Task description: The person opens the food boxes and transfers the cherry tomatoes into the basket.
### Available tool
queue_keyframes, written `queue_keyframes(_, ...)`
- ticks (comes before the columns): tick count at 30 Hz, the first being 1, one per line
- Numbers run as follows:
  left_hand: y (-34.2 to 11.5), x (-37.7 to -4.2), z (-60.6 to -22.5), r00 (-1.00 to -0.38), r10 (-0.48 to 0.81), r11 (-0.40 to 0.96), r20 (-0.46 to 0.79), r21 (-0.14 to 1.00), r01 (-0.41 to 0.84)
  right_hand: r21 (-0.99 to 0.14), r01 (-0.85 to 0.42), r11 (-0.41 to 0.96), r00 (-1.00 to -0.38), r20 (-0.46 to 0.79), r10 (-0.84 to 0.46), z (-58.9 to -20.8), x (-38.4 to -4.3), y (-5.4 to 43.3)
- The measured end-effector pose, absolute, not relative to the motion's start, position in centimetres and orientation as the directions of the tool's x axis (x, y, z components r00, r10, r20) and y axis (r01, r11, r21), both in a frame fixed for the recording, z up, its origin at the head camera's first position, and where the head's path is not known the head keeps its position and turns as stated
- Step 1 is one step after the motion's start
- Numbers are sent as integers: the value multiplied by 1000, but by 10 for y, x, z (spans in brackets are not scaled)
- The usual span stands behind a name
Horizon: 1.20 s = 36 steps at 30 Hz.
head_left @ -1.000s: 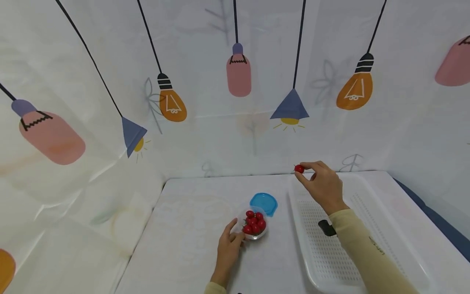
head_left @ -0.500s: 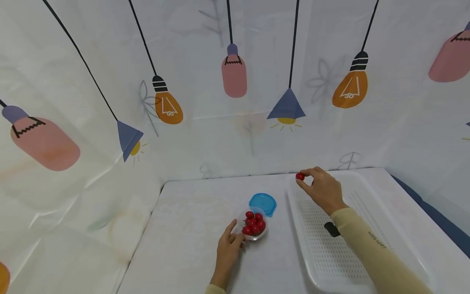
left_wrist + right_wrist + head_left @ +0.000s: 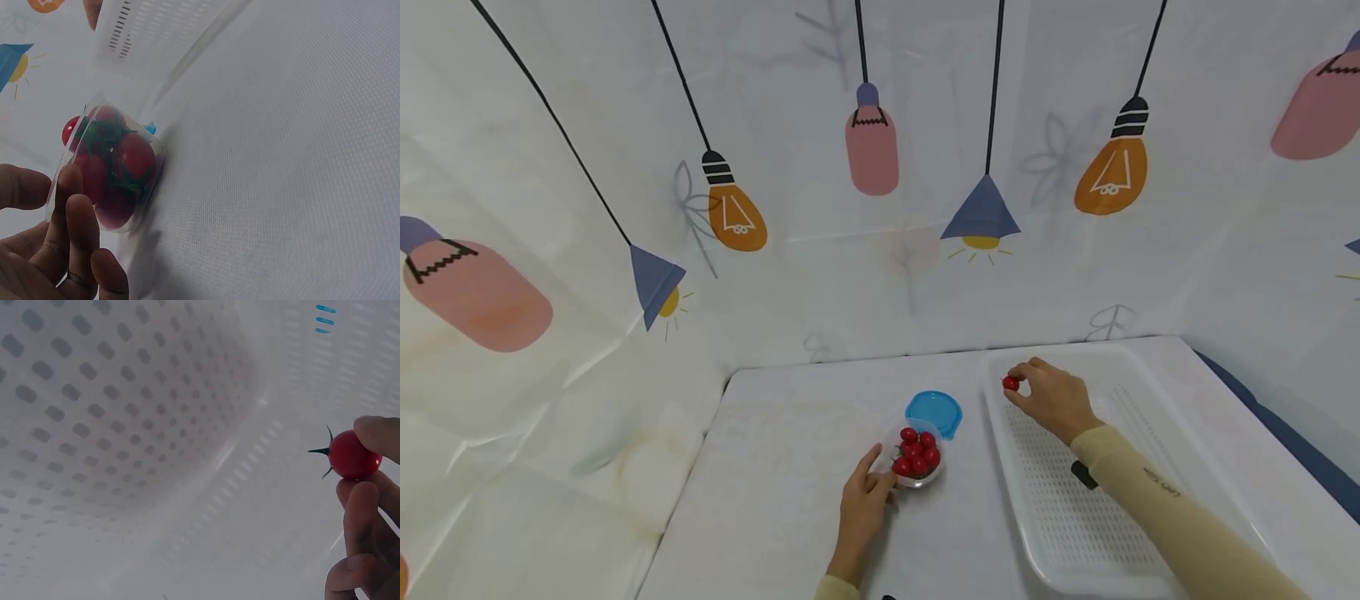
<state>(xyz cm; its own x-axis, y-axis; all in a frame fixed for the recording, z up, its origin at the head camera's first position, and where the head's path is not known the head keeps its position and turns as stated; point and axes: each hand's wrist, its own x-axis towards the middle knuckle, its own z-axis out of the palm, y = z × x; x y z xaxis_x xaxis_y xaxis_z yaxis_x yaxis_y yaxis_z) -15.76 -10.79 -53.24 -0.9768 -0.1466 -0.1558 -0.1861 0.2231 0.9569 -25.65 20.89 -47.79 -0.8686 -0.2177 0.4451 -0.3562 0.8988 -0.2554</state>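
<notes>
My left hand [image 3: 862, 507] pinches the near-left rim of a small clear plastic container [image 3: 917, 482] standing on the white table. Several red cherry tomatoes [image 3: 917, 454] with green stalks fill it, seen through the clear wall in the left wrist view. Between thumb and fingertips of my right hand [image 3: 1054, 402] is a single cherry tomato [image 3: 354, 455], its green calyx facing away from the fingers. That hand is over the far-left part of a white perforated basket [image 3: 1037, 533], and the right wrist view looks onto its slotted floor and walls.
Just behind the container a blue lid [image 3: 934, 410] lies on the table [image 3: 790, 483]. A dark object [image 3: 1083, 475] shows at the basket, partly behind the right sleeve [image 3: 1157, 492]. A patterned cloth wall [image 3: 820, 275] rises behind the table.
My right hand has come down and nearer with the cherry tomato, from the basket's far edge to over its far-left part. The left hand stays at the container. The head view shifts slightly.
</notes>
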Motion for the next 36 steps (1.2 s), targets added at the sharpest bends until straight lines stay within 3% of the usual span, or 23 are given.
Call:
queue_keyframes(9, -106, -159, -531, -978, -144, 214, -152, 960, -181, -128, -422, 897, -845, 415, -338, -494, -260, 214)
queue_keyframes(17, -106, -156, -532, -975, -140, 220, -174, 954, -202, -181, -399, 899, -885, 332, -326, -510, -257, 216)
queue_keyframes(36, -107, -154, -529, -977, -129, 208, -170, 959, -194, -201, -337, 920, -923, 261, -281, -499, -253, 205)
